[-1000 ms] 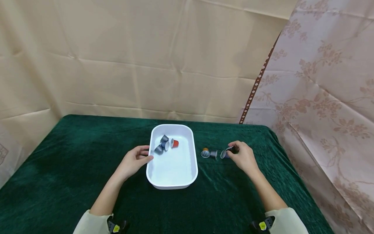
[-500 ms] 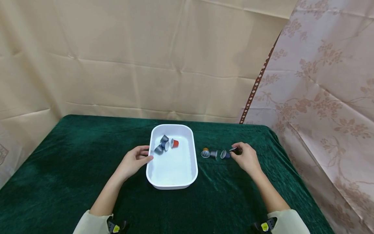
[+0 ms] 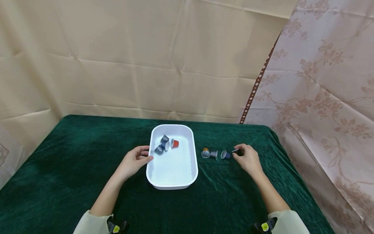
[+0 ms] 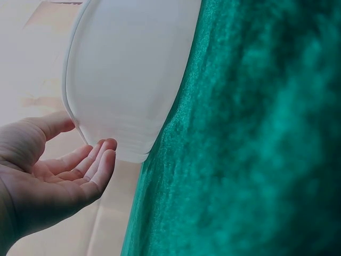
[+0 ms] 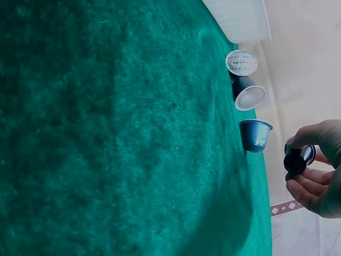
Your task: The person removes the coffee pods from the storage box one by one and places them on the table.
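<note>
A white tray (image 3: 175,170) holds several coffee capsules, among them a red capsule (image 3: 175,143) and a blue capsule (image 3: 167,146). At its left rim, my left hand (image 3: 134,162) grips the edge, thumb over the rim and fingers against the outer wall. My right hand (image 3: 247,159) pinches a black coffee capsule (image 5: 295,161) between thumb and fingers, to the right of the tray. Just left of that hand lies a dark blue capsule (image 3: 225,155) on its side. Farther left are a dark grey capsule (image 3: 213,154) and an orange capsule (image 3: 205,153), close together.
A dark green velvet cloth (image 3: 73,169) covers the table. Behind it hangs a beige curtain (image 3: 131,65), with a floral cloth (image 3: 327,97) on the right. Each wrist carries a strapped camera near the sleeve.
My right hand has moved a little to the right with the black capsule, away from the dark blue one. My left hand and the tray have stayed put.
</note>
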Demonstrator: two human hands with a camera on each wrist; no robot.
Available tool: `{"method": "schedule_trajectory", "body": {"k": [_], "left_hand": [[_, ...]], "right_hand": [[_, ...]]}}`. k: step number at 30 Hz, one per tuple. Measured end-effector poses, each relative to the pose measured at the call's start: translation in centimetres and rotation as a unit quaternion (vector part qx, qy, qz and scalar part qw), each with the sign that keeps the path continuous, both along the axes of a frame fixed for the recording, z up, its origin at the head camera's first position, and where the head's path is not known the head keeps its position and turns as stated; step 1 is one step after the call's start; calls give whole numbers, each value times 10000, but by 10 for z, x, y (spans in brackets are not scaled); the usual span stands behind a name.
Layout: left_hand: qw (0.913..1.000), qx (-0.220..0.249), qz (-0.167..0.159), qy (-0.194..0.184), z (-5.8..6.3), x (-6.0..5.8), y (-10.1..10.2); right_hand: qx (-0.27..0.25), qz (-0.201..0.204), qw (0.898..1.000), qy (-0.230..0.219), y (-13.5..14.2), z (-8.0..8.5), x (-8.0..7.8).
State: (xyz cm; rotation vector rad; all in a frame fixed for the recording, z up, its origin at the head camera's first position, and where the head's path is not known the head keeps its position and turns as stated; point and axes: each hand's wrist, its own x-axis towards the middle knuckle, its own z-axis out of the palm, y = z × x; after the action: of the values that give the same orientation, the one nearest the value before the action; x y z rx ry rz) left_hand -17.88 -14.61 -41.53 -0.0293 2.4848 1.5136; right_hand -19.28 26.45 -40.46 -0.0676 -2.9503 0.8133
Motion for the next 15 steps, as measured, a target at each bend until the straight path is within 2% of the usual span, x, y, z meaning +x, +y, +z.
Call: {"method": "schedule_trajectory", "body": {"k": [15], "left_hand": [[10000,25,-15,22,1,1,0]], "right_hand": [[-67,-47,9999,71,8,-9,0]]}}
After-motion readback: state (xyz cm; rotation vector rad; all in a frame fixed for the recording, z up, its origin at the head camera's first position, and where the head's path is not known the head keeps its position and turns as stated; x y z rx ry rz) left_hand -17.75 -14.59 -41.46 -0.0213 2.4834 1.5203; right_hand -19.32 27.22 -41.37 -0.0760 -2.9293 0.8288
